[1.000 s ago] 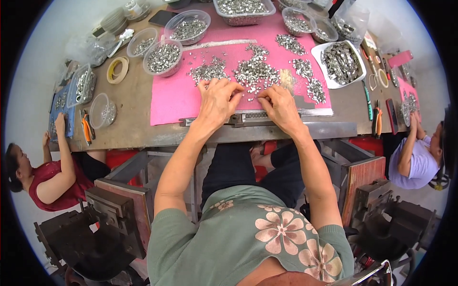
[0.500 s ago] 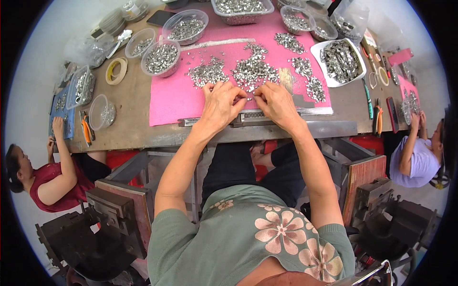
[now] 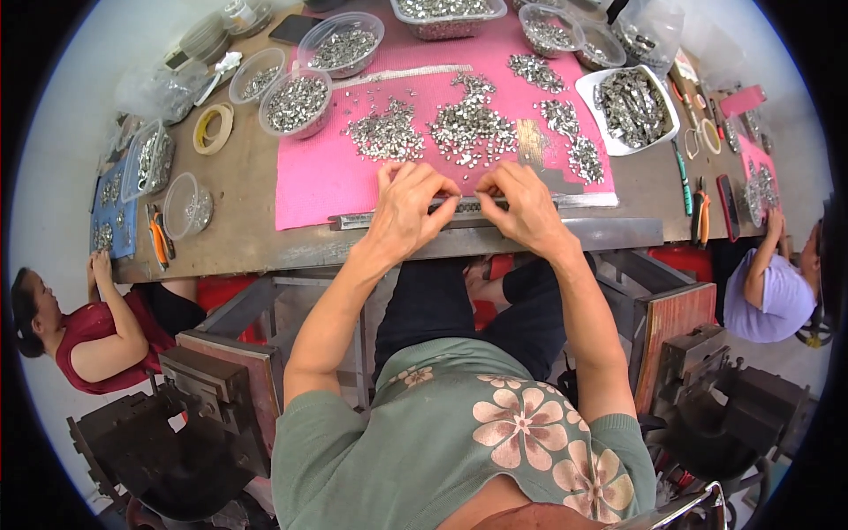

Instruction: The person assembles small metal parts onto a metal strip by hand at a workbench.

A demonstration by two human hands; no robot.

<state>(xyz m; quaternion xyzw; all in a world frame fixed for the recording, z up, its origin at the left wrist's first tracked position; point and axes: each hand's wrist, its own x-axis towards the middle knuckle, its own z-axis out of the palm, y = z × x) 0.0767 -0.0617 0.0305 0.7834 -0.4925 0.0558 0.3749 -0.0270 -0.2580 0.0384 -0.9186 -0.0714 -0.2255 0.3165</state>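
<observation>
Small assembly workshop: workbench (image 3: 247, 190) with metal-part piles (image 3: 468, 132), parts bowls (image 3: 296, 102), pliers (image 3: 157, 237), co-workers alongside.

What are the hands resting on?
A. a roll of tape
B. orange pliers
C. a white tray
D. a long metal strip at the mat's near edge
D: the left hand and right hand both sit on the metal strip along the near edge of the pink mat.

left hand (image 3: 408, 205): frame centre, palm down, fingers curled | right hand (image 3: 527, 208): just beside, fingertips pinched | forearms: rising from lower edge
</observation>
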